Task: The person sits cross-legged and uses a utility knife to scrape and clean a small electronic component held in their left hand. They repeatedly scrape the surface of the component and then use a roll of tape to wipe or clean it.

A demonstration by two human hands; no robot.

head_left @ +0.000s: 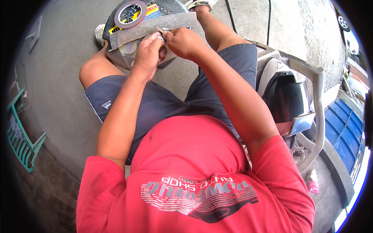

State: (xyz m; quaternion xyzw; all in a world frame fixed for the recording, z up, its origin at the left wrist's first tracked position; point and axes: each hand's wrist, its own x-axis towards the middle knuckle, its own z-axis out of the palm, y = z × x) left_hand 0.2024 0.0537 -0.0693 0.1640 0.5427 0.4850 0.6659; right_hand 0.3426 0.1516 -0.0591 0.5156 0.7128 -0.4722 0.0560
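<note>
Both my hands are close together over the near edge of a round dark stool-like surface [176, 8]. My left hand [145, 56] is closed, pinching a small silvery piece [160, 37]. Beside it, the fingertips of my right hand [184, 43] are pressed together on a thin, pointed, blade-like piece [159, 29]; its exact kind is too small to tell. A long greyish strip [132, 34] lies across the surface just beyond my fingers. Farther back, a roll of tape [143, 14] with a pinkish-grey side rests partly on a yellow, black and blue package [152, 11].
To my right stand a grey metal frame [319, 101] and a white-and-black helmet [285, 91], with a phone-like slab [302, 124] near it. A green plastic chair [23, 132] is at the left. Dark cables [269, 23] cross the concrete floor [62, 73]. Blue panels [344, 128] line the far right.
</note>
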